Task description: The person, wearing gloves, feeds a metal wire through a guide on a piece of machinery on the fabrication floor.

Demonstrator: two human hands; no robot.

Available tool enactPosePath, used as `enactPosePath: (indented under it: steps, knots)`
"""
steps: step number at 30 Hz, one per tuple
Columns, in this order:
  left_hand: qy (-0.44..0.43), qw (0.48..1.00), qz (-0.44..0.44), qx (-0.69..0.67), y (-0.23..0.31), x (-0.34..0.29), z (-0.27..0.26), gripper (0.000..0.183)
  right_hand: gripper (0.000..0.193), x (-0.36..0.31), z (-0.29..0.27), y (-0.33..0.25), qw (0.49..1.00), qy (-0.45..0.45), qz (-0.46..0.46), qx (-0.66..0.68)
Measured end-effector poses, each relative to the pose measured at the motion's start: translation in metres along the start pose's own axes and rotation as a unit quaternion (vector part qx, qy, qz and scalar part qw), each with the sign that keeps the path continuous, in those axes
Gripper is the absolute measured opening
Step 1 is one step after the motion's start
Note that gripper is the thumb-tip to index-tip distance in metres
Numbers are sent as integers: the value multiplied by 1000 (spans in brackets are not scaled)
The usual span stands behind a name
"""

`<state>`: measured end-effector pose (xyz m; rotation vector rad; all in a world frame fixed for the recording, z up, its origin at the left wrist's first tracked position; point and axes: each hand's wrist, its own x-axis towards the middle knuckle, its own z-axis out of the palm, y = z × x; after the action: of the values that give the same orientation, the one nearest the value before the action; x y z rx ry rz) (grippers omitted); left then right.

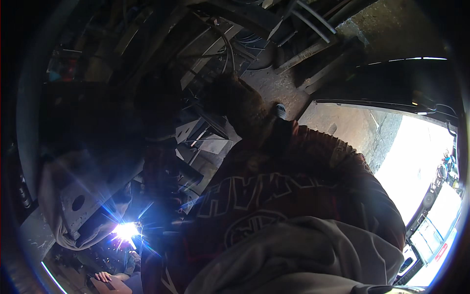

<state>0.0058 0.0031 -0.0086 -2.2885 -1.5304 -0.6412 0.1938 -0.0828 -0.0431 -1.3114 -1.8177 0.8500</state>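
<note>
Neither of my hands can be made out. A person in a dark red jacket (293, 196) with large lettering fills the middle, their dark head (242, 105) above it. At the lower left a blinding white-blue welding arc (126, 230) burns, throwing rays and small sparks. Beside it is a metal plate (81, 206) with a dark round hole, and grey cloth (56, 218) hangs along its left. Below the arc, a small bare hand (103, 277) lies on a flat brown piece (115, 285); it looks like another person's. Deep shadow hides what holds the arc.
Metal bars (308, 22) and beams crowd the top, with thin cables (227, 46) among them. Pale folded cloth (303, 250) covers the lower middle. On the right, a bright opening (411, 152) shows sunlit ground and a parked vehicle (428, 237).
</note>
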Motion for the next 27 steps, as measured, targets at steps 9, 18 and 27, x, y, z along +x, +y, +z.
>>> enactPosePath:
  steps: [9,18,27]
  knots:
    - [-2,995,95,44,-5,-3,-4,13,37,40,-64,-6,935,-218,-3,-279]
    - [7,993,119,7,-4,-2,4,17,42,39,2,-12,643,206,296,675]
    - [-30,987,143,72,5,9,-11,25,40,34,19,10,824,195,63,528]
